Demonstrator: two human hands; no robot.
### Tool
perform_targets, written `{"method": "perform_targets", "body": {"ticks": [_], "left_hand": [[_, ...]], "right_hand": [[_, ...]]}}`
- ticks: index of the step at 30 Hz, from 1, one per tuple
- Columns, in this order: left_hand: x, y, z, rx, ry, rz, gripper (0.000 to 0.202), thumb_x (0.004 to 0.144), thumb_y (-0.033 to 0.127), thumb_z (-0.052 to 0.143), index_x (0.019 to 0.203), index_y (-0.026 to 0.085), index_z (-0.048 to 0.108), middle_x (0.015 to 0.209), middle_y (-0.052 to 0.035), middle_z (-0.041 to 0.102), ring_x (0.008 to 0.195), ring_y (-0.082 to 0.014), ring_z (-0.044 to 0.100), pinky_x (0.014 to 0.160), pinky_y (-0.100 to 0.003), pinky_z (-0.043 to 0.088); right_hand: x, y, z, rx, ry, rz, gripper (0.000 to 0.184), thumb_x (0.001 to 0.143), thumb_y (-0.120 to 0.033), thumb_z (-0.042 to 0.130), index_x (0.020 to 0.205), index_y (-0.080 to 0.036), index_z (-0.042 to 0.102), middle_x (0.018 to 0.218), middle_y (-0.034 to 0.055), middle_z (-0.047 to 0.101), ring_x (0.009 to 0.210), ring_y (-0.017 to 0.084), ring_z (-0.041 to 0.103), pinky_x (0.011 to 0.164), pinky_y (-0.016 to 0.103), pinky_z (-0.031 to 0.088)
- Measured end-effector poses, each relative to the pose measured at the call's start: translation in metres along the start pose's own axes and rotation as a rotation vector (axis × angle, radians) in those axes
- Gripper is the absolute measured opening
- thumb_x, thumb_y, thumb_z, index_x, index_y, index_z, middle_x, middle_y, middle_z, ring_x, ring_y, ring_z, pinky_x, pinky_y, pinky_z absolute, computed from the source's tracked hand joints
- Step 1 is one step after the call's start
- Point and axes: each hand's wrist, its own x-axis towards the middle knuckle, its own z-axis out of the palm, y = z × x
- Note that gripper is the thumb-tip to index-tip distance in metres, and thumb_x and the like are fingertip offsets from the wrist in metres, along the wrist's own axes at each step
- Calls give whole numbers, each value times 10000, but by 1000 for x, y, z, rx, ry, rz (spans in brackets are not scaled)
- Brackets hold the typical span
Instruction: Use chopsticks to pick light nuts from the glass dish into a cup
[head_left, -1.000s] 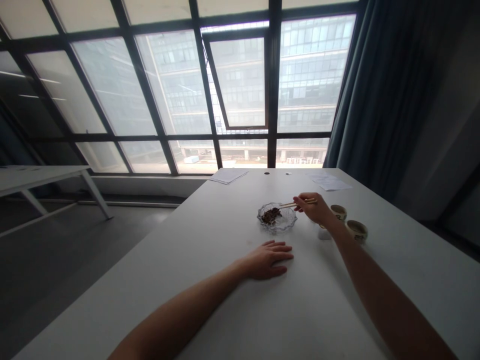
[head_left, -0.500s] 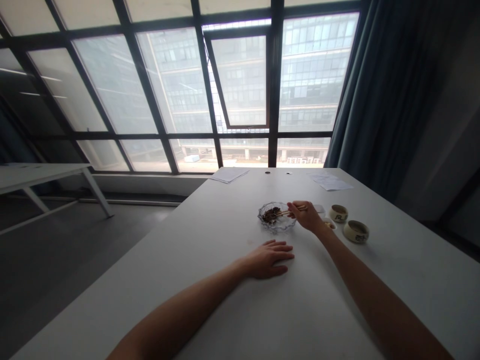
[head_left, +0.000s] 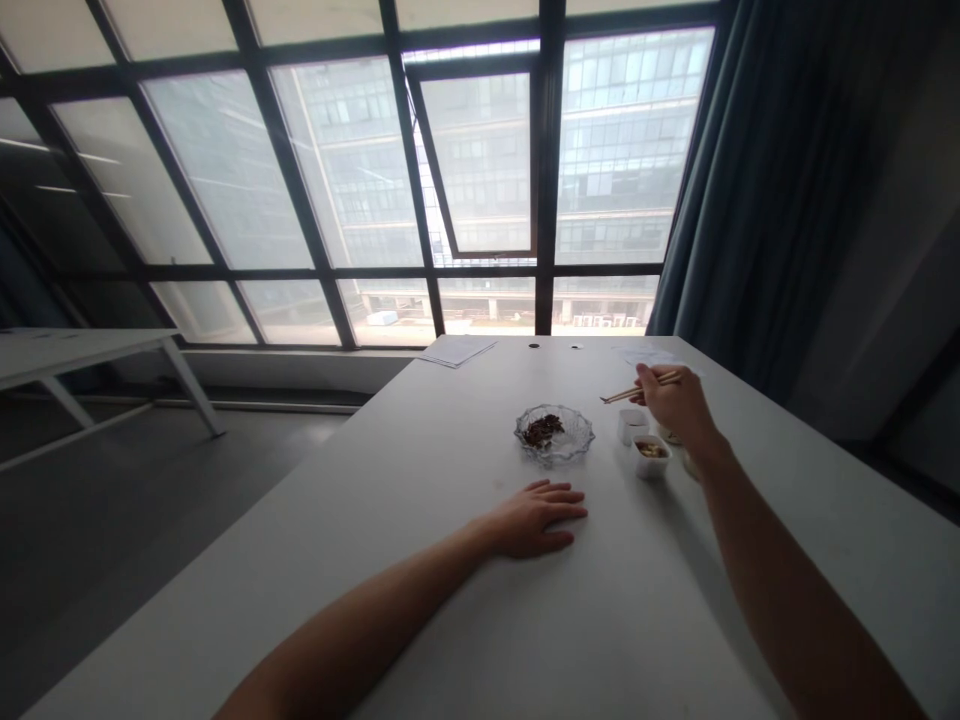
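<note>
My right hand (head_left: 671,402) is closed around a pair of wooden chopsticks (head_left: 630,393), held in the air above the right part of the table. Something small and dark seems to sit at their tips, too small to name. Left of them stands a scalloped clear glass bowl (head_left: 576,437) with a pile of dark brown, dried-looking bits (head_left: 543,431) in its left half. Two small white tubs stand under the chopsticks; the nearer tub (head_left: 651,468) holds pale and brownish pieces. My left hand (head_left: 538,518) lies flat on the table, fingers spread, in front of the bowl.
Two ceramic cups are mostly hidden behind my right hand and forearm. Papers (head_left: 459,350) lie at the white table's (head_left: 420,480) far left corner, more sheets (head_left: 637,355) at the far right. A dark curtain (head_left: 720,200) hangs at the right; another table (head_left: 82,350) stands left.
My right hand has lifted the chopsticks out of the glass bowl and moved right and away from me. The white tubs are uncovered, the cups now mostly covered. My left hand stays put.
</note>
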Motion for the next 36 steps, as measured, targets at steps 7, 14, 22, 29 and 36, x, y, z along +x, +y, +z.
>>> {"method": "perform_targets", "body": {"ticks": [7, 14, 22, 29, 36], "left_hand": [[-2, 0, -1, -5, -4, -2, 525, 1001, 441, 574, 1511, 334, 506, 1598, -16, 454, 1508, -273, 370, 1268, -463, 235], [3, 3, -1, -5, -8, -7, 524, 1005, 457, 568, 1510, 334, 505, 1597, -14, 456, 1509, -275, 365, 1269, -458, 231], [2, 3, -1, 3, -6, -6, 520, 1006, 445, 571, 1508, 331, 505, 1598, -14, 454, 1511, -274, 362, 1266, -466, 237], [0, 3, -2, 7, 1, -3, 521, 1003, 446, 582, 1506, 339, 502, 1596, -14, 456, 1506, -279, 371, 1265, -473, 238], [-2, 2, -3, 11, -1, -3, 519, 1008, 450, 570, 1510, 339, 499, 1599, -10, 452, 1506, -276, 371, 1265, -473, 234]], "right_hand": [[2, 5, -19, -243, 63, 70, 362, 912, -436, 650, 608, -239, 642, 552, 99, 693, 611, 298, 729, 585, 372, 553], [0, -1, -12, -148, 51, 13, 416, 922, -504, 640, 617, -221, 626, 583, 104, 702, 593, 270, 725, 565, 342, 561], [-13, 1, 32, 256, -282, -26, 505, 858, -656, 679, 742, -165, 682, 653, 86, 718, 642, 263, 761, 562, 288, 588], [-31, 17, 68, 189, -409, -64, 502, 893, -643, 618, 654, -202, 594, 581, 54, 671, 633, 265, 759, 502, 256, 525], [-40, 17, 79, 132, -391, -98, 482, 923, -573, 601, 608, -219, 512, 544, 48, 638, 600, 251, 735, 483, 248, 475]]}}
